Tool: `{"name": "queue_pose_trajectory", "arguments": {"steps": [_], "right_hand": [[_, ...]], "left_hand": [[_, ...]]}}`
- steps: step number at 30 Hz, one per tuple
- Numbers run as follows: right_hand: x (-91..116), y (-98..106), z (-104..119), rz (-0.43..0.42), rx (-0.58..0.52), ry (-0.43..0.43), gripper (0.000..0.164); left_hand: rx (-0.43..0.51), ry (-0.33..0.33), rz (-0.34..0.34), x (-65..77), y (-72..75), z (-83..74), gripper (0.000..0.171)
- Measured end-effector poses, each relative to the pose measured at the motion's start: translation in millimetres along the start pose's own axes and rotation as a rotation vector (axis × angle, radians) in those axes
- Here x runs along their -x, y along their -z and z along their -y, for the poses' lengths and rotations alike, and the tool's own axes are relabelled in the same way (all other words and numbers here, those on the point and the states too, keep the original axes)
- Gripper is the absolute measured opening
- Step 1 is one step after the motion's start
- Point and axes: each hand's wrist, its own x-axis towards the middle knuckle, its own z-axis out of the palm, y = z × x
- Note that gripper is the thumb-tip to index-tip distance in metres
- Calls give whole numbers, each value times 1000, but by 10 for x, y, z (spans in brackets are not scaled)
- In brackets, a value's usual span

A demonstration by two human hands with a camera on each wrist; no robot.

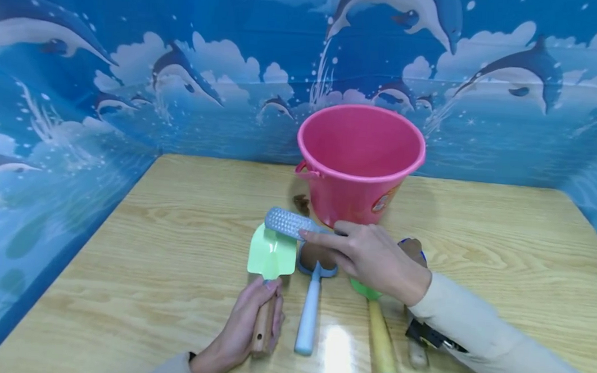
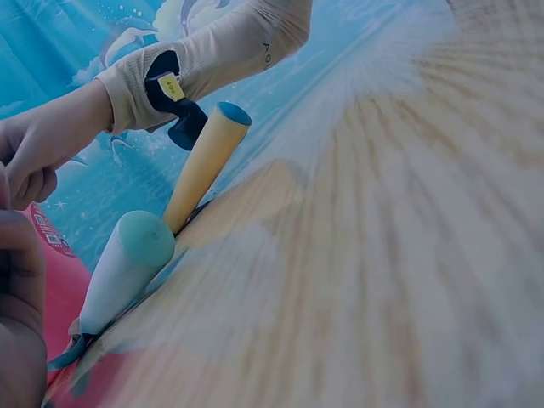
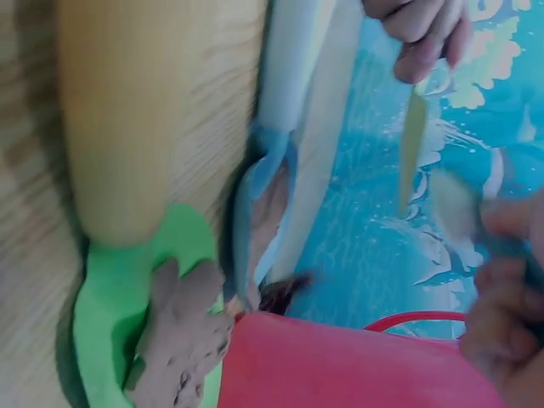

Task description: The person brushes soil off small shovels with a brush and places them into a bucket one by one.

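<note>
My left hand (image 1: pixel 241 321) grips the wooden handle of a small light green shovel (image 1: pixel 272 253), whose blade points away from me. In my right hand (image 1: pixel 376 258) is a blue-grey brush (image 1: pixel 287 223), its dotted head held over the far edge of the green blade. Under the right hand lies a blue shovel (image 1: pixel 309 316) with brown clay-like material in its scoop. Beside it is a green shovel (image 3: pixel 183 234) with a yellow handle (image 1: pixel 382 343), carrying a brown lump (image 3: pixel 183 331). Much of its scoop is hidden by the right hand in the head view.
A pink bucket (image 1: pixel 348 195) stands at the back of the wooden table (image 1: pixel 195 220). Close to its base sits a small brown bit (image 1: pixel 301 203). Another shovel with brown material (image 1: pixel 414 250) lies partly under the right forearm. Dolphin-printed sheets (image 1: pixel 183 73) hang around the table.
</note>
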Motion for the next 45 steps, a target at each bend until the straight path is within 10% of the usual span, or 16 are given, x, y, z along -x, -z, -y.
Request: {"name": "queue_pose_trajectory", "arguments": {"steps": [17,24,30,36,45], "right_hand": [[92,-100,108,30,-153,76,42],[177,-60,101,56,-162,-90,44],[184,-58,159,10,-165,84,42],[206,-32,128,37,-145,-103,47],[261,-34,103,54,-116,-56,50]], "left_hand": [[1,26,-2,9,7,-4,20],[9,-8,24,0,-33,23,18],[-6,5,44,10,-26,22,21],[-31,1,89,-2,-27,27,20],[-18,61,121,4,-43,28,21]]}}
